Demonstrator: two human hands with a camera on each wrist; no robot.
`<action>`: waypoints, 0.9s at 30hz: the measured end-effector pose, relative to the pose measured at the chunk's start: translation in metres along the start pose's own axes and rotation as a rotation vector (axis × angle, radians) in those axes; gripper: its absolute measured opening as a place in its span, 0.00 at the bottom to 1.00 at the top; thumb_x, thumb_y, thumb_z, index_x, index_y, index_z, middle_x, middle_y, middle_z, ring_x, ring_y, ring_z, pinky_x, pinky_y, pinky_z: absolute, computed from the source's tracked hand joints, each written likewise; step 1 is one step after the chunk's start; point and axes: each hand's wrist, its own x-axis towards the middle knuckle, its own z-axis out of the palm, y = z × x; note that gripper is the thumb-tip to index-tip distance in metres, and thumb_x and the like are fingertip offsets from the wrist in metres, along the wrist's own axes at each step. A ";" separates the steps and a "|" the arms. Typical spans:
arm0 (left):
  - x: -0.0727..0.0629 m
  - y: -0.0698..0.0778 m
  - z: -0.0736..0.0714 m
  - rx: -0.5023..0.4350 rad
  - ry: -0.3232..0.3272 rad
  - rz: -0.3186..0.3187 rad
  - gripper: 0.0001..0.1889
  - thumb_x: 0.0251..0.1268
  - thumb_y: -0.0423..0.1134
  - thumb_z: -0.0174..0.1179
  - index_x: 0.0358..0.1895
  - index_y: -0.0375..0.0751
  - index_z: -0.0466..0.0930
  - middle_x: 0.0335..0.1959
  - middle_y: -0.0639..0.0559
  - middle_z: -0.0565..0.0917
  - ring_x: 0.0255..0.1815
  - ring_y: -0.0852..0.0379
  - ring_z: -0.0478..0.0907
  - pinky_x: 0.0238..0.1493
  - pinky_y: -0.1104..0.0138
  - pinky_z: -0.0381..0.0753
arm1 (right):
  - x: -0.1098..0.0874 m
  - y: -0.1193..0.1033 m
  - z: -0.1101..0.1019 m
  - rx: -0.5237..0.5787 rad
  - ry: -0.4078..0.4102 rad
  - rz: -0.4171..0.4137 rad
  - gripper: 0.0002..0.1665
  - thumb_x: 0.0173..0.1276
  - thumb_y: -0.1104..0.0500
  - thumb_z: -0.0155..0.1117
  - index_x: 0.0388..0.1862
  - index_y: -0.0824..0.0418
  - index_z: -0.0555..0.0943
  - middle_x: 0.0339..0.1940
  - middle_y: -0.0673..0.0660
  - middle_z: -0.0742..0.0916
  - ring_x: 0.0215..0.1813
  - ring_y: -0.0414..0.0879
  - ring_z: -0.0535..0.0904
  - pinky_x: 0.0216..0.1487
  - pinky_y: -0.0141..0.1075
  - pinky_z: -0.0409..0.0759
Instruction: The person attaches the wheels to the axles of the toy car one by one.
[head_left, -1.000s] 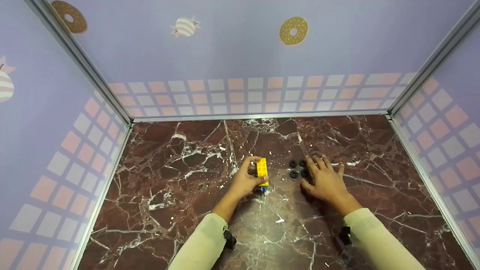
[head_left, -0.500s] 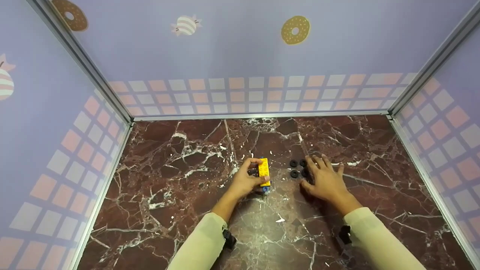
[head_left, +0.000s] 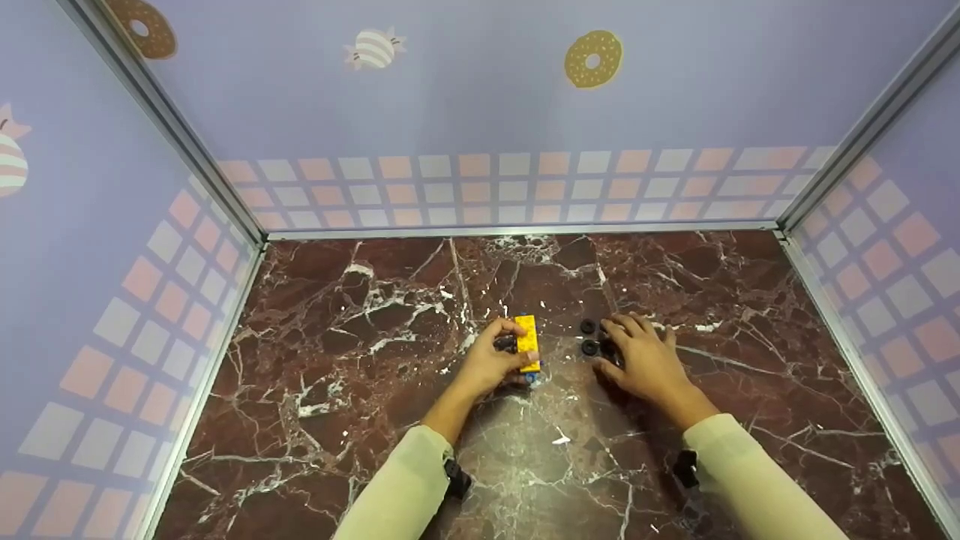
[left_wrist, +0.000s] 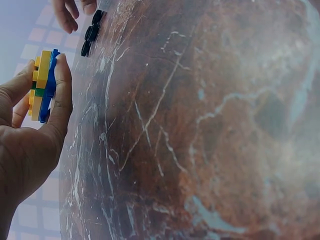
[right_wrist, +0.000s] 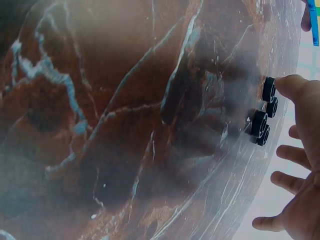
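My left hand [head_left: 486, 361] grips a small toy-brick build [head_left: 528, 334] between thumb and fingers. In the left wrist view it has yellow bricks [left_wrist: 44, 70], a bit of green and a blue base [left_wrist: 51, 85]. Several small black toy tyres [head_left: 589, 348] lie grouped on the tabletop to its right. Over the right side of that group is my right hand [head_left: 646, 361], hiding part of it. From the right wrist, the tyres [right_wrist: 259, 124] sit near the thumb [right_wrist: 292, 87], whose tip is right at one of them; the other fingers extend, spread apart.
The tabletop [head_left: 360, 420] is dark red marble pattern with white veins. Lilac panels [head_left: 480, 112] with pink and white squares rise at the back and both sides, edged by metal strips. A black wrist strap device [head_left: 456, 480] sits at the left cuff.
My right hand has shifted slightly left, now covering the right-hand tyres more. The brick build has moved a little to the right in my left hand's grip.
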 end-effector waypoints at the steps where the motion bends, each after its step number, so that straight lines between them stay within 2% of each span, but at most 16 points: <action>1: 0.000 -0.001 0.000 -0.003 -0.001 0.001 0.22 0.70 0.27 0.73 0.61 0.32 0.74 0.60 0.32 0.80 0.36 0.53 0.91 0.41 0.47 0.98 | 0.000 -0.001 0.001 0.002 0.007 -0.009 0.43 0.74 0.39 0.75 0.81 0.56 0.77 0.80 0.61 0.80 0.82 0.68 0.71 0.75 0.88 0.63; 5: -0.001 -0.001 -0.001 -0.004 0.001 -0.004 0.23 0.70 0.27 0.74 0.62 0.33 0.74 0.54 0.34 0.85 0.36 0.52 0.92 0.41 0.47 0.98 | 0.001 -0.006 0.003 0.004 0.029 -0.043 0.39 0.74 0.42 0.76 0.77 0.57 0.80 0.76 0.61 0.83 0.79 0.66 0.75 0.74 0.86 0.67; 11: -0.001 -0.004 -0.002 0.012 0.001 0.014 0.22 0.72 0.28 0.73 0.63 0.33 0.73 0.44 0.32 0.90 0.40 0.41 0.94 0.43 0.45 0.97 | 0.001 -0.011 0.007 -0.012 0.061 -0.080 0.36 0.74 0.43 0.78 0.75 0.57 0.82 0.72 0.59 0.86 0.76 0.64 0.77 0.74 0.82 0.70; 15: -0.001 -0.005 -0.002 0.010 0.009 0.023 0.23 0.72 0.28 0.73 0.63 0.32 0.73 0.45 0.36 0.88 0.38 0.45 0.93 0.43 0.46 0.98 | 0.002 -0.014 0.010 -0.020 0.067 -0.085 0.36 0.73 0.44 0.78 0.75 0.56 0.82 0.72 0.58 0.86 0.75 0.64 0.78 0.72 0.81 0.72; 18: -0.001 -0.005 -0.002 0.004 0.006 0.034 0.23 0.72 0.27 0.73 0.63 0.32 0.73 0.49 0.33 0.86 0.36 0.51 0.91 0.40 0.49 0.98 | 0.002 -0.016 0.012 -0.022 0.069 -0.090 0.35 0.73 0.44 0.78 0.74 0.55 0.83 0.71 0.58 0.86 0.74 0.63 0.78 0.69 0.80 0.74; 21: -0.001 -0.004 -0.001 0.001 0.009 0.051 0.23 0.71 0.27 0.73 0.62 0.31 0.72 0.61 0.29 0.81 0.36 0.53 0.90 0.37 0.52 0.98 | 0.002 -0.017 0.013 -0.026 0.080 -0.103 0.33 0.73 0.46 0.79 0.72 0.56 0.84 0.70 0.58 0.87 0.73 0.62 0.79 0.68 0.80 0.75; 24: -0.001 -0.004 -0.001 0.005 0.013 0.071 0.23 0.70 0.27 0.73 0.61 0.29 0.73 0.75 0.30 0.71 0.37 0.53 0.89 0.36 0.53 0.98 | 0.002 -0.018 0.015 -0.031 0.094 -0.115 0.30 0.73 0.47 0.79 0.69 0.56 0.85 0.68 0.57 0.88 0.72 0.61 0.80 0.68 0.80 0.75; 27: 0.000 -0.004 -0.002 0.014 0.020 0.084 0.23 0.69 0.26 0.74 0.61 0.28 0.74 0.83 0.34 0.65 0.38 0.54 0.89 0.37 0.52 0.98 | 0.003 -0.019 0.016 -0.036 0.102 -0.121 0.28 0.73 0.48 0.79 0.68 0.56 0.86 0.66 0.57 0.88 0.71 0.61 0.81 0.68 0.79 0.76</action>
